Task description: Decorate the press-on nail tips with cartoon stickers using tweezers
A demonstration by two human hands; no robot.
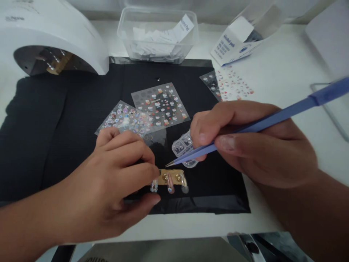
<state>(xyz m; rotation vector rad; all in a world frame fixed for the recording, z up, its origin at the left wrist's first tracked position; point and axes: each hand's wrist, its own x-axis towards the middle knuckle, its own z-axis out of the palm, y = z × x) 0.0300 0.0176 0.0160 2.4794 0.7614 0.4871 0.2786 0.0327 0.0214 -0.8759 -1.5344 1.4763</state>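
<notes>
My right hand [245,142] is closed on slim blue tweezers [261,125], gripped like a pen. Their metal points hang just above a wooden nail tip stand [163,176] with gold round studs. Several false nails stick out from its near side: a clear one [184,185], a pinkish one [170,183] and a glittery one [154,186]. My left hand [122,178] curls around the left end of the stand, index finger and thumb on either side of the glittery nail. The fingers hide that end of the stand.
Sticker sheets [163,105] lie on the black mat [87,102], beside a clear compartment case [180,147] partly behind my right hand. At the back are a white nail lamp [60,29] with another stand inside, a plastic tub [158,51] of packets and an alcohol pad box [231,42].
</notes>
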